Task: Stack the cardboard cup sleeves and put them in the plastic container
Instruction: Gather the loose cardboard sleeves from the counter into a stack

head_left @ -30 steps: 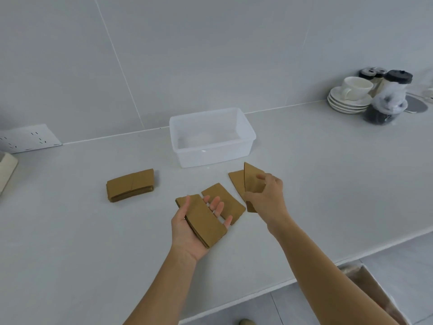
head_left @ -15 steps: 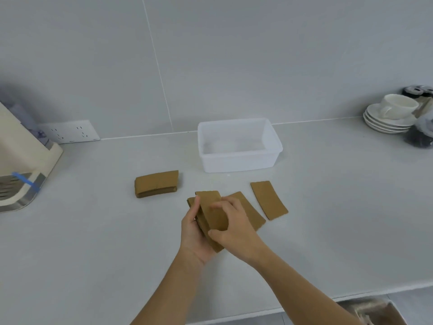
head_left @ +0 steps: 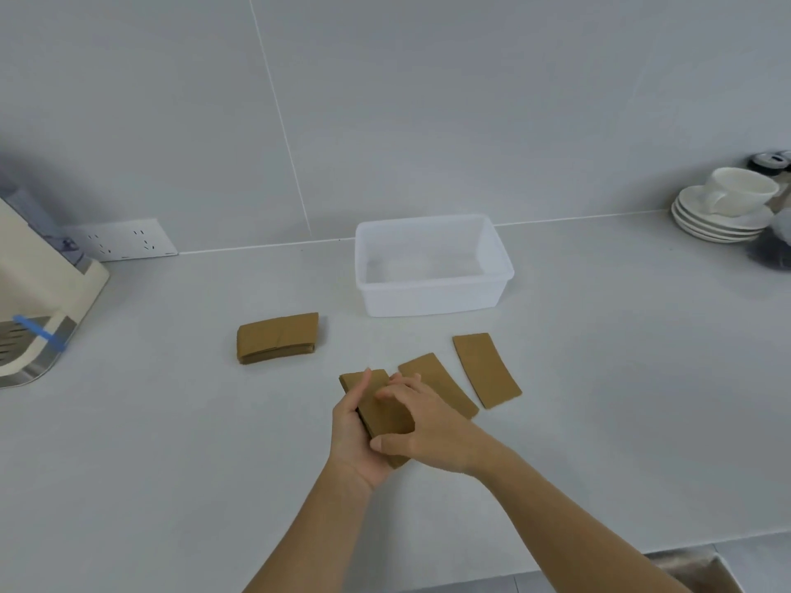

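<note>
- Your left hand (head_left: 355,438) cups a small stack of sleeves (head_left: 379,415) from below, low in the centre of the frame, fingers curled up its left edge.
- Your right hand (head_left: 428,434) lies over the same stack, thumb and fingertips pressing it against the left palm.
- Two loose sleeves lie flat on the table (head_left: 171,442) just right of your hands: the nearer sleeve (head_left: 445,389) partly behind your right hand, the farther sleeve (head_left: 486,370) beside it.
- Left of centre sits a finished pile (head_left: 278,338) of sleeves.
- Above them, near the wall, stands the plastic container (head_left: 432,299), holding no sleeves.
- At the right edge you see saucers (head_left: 715,222) with a cup (head_left: 740,192).
</note>
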